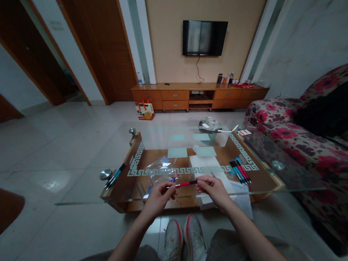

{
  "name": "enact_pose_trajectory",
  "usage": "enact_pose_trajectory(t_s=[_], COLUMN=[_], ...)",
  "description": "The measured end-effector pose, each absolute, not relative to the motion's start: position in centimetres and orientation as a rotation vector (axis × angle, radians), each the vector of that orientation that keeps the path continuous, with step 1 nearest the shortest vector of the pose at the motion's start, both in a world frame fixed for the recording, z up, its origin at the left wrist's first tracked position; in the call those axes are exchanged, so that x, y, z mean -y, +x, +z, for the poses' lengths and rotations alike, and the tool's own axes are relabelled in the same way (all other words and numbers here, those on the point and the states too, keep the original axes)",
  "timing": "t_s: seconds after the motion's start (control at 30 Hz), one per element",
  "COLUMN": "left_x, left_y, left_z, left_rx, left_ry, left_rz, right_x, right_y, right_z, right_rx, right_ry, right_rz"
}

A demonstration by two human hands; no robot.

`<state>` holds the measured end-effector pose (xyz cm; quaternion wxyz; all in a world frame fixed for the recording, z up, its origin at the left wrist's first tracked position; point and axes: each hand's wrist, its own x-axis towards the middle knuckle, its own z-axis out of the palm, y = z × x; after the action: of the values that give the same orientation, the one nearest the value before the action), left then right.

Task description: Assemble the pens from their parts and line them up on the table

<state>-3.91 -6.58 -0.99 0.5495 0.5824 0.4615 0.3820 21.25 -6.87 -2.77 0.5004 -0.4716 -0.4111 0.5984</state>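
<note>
I am holding a red pen (183,183) level between both hands above the near edge of the glass table (84,191), my left hand (159,196) pinching its left end with closed fingers and my right hand (213,188) pinching its dark right end the same way. A clear plastic bag (159,166) is lying on the table just beyond my left hand, a bunch of red and blue pens (240,170) is lying to the right near white paper (207,164), and two more pens (114,176) are resting at the table's left edge.
</note>
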Motion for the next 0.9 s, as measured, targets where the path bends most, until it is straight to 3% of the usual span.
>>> enact_pose_trajectory(t_s=[0.9], left_x=[7.05], left_y=[-3.42], left_z=[-0.56], left_rx=[-0.999], left_ry=[1.372], left_rz=[0.929], right_x=[6.92], right_y=[21.12], right_z=[-2.63], right_rx=[1.034], right_ry=[-1.143], right_rz=[1.425])
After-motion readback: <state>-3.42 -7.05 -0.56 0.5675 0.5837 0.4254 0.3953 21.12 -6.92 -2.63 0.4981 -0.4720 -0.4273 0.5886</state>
